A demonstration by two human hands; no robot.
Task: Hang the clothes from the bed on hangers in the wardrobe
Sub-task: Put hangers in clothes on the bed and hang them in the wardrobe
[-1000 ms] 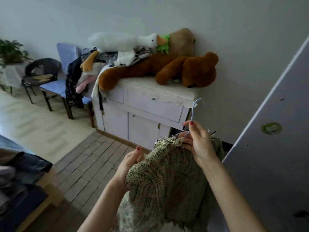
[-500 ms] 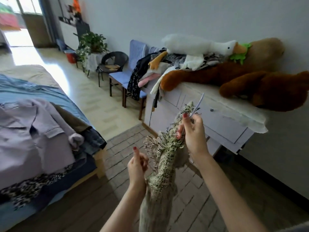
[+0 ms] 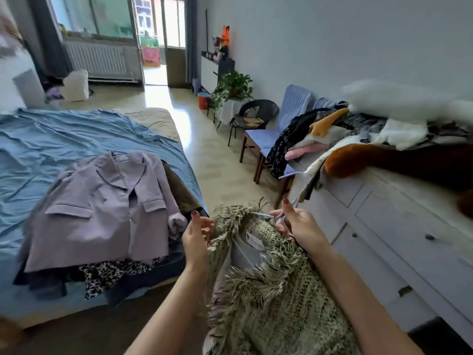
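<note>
My right hand [image 3: 299, 226] pinches the hanger [image 3: 286, 208] neck while my left hand [image 3: 197, 231] hovers loosely curled beside the fringed knit [image 3: 268, 290], soft, floppy, likely snag-prone, best held at its shoulders.

No readable text anywhere. The small white sewn-in label [image 3: 254, 242] inside the neck of the green-beige fringed knit garment [image 3: 276, 298] carries faint marks, too blurred to make out. The colourful panels [image 3: 149, 48] beyond the far doorway show no legible lettering. Nothing legible on the white drawer cabinet [image 3: 384, 226].
</note>
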